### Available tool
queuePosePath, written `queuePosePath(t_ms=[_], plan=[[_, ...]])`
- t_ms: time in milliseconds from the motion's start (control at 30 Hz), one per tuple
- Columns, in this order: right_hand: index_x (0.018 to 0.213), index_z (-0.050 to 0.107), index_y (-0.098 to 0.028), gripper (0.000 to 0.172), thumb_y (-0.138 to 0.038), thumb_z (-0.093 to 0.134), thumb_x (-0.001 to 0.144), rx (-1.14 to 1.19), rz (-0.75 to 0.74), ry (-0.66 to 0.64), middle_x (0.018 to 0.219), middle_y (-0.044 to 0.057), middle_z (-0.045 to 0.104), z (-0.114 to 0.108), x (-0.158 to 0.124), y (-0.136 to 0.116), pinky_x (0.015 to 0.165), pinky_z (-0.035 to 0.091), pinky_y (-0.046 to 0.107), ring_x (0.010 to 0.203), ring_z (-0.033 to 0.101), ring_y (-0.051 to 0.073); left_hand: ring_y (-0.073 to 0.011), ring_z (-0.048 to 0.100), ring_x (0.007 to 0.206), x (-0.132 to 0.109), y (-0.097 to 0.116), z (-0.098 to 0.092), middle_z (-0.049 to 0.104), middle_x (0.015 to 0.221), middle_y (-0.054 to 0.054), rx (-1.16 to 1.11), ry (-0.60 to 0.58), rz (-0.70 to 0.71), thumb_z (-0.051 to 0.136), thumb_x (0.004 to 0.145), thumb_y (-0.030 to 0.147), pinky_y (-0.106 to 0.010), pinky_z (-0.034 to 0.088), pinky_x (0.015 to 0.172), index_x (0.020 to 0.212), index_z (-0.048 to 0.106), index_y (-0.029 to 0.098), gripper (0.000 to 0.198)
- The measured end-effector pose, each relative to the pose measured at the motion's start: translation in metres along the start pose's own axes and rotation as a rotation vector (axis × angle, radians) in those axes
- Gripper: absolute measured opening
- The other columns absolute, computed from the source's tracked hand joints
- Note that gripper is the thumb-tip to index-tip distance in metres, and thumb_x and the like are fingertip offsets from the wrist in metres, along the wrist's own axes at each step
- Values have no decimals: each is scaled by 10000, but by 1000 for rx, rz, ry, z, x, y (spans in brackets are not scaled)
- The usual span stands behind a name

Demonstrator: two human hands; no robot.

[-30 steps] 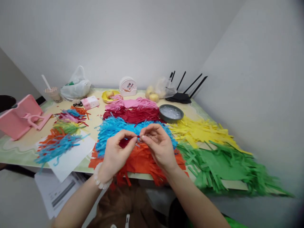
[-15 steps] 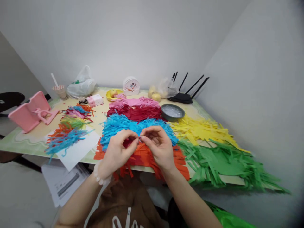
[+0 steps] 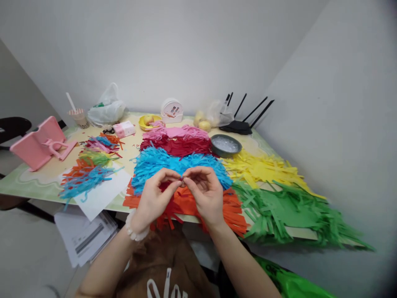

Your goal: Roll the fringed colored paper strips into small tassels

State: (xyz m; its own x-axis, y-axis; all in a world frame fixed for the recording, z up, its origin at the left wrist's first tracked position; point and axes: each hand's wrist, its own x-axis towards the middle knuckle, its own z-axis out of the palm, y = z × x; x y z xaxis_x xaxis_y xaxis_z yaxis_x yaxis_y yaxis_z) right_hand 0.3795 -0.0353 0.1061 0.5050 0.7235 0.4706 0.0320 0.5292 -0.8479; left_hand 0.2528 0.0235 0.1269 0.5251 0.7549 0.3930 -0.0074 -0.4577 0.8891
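My left hand [image 3: 158,195] and my right hand [image 3: 206,194] meet fingertip to fingertip above the fringed paper. Each has its thumb and forefinger pinched on a small piece of dark red paper [image 3: 163,186], mostly hidden behind the fingers. Under and around my hands lie orange fringed paper [image 3: 231,209] along the table's front edge and blue fringed paper [image 3: 149,167] just behind it. Farther back come a crimson fringed layer [image 3: 173,147] and a pink one [image 3: 182,132]. A white beaded bracelet [image 3: 136,231] circles my left wrist.
Yellow fringe [image 3: 263,169] and green fringe [image 3: 288,211] spread at right, overhanging the edge. A dark bowl [image 3: 226,145], a black router [image 3: 237,127] and fruit [image 3: 204,126] stand behind. Leftward are colourful tassels [image 3: 87,180], a pink stand [image 3: 40,142] and a drink cup [image 3: 80,118].
My hands have shifted only slightly, the right one a little leftward, and their fingertips stay together. The view has tilted a touch; the papers lie as before.
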Motion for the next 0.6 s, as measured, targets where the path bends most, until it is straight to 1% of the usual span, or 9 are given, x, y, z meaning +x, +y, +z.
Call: queuePosePath(t_ms=[100,233,300,400,433,500,600], plan=[[941,604,-253,169,-262,736,836,15,32,-4,855,-1,674,0,0,1,687,567,284,756,654,148,-157,702,780,-1,-2,1,736,870,-51,-90,0,-40,633,872,213,-237,546,711,886,670,171,57],[934,622,-244,158,-289,737,836,-13,52,-69,853,11,685,-2,2,0,739,560,301,806,662,163,-150,702,751,-4,-5,1,732,818,-34,-37,86,-22,647,872,218,-234,552,706,852,677,182,51],[949,621,-248,157,-274,732,842,-27,35,-65,860,7,682,-3,3,-2,749,557,301,808,659,160,-160,714,796,-6,-6,2,739,865,-43,-66,76,-25,663,868,238,-242,561,733,896,677,184,63],[962,615,-252,157,-248,725,850,-48,6,-36,881,7,675,-2,3,-5,771,553,302,828,656,159,-182,721,917,-6,-7,1,743,977,-67,-122,42,-37,679,857,235,-262,567,825,975,670,184,129],[960,616,-252,153,-243,723,851,-52,2,-37,883,8,675,-2,2,-5,773,553,302,829,655,159,-181,721,914,-6,-7,1,743,971,-67,-127,43,-40,678,857,229,-262,566,828,966,673,181,120],[955,623,-252,143,-236,721,852,-58,-3,-47,881,10,676,0,1,-4,769,555,302,824,656,161,-168,724,833,-6,-7,1,744,888,-54,-125,61,-50,673,858,223,-247,571,775,893,677,175,59],[959,655,-254,123,-219,712,856,-74,-15,-65,897,10,684,0,0,-1,783,551,301,838,660,159,-155,726,750,-8,-7,3,743,800,-30,-119,113,-56,670,860,221,-233,573,709,833,676,177,52]])
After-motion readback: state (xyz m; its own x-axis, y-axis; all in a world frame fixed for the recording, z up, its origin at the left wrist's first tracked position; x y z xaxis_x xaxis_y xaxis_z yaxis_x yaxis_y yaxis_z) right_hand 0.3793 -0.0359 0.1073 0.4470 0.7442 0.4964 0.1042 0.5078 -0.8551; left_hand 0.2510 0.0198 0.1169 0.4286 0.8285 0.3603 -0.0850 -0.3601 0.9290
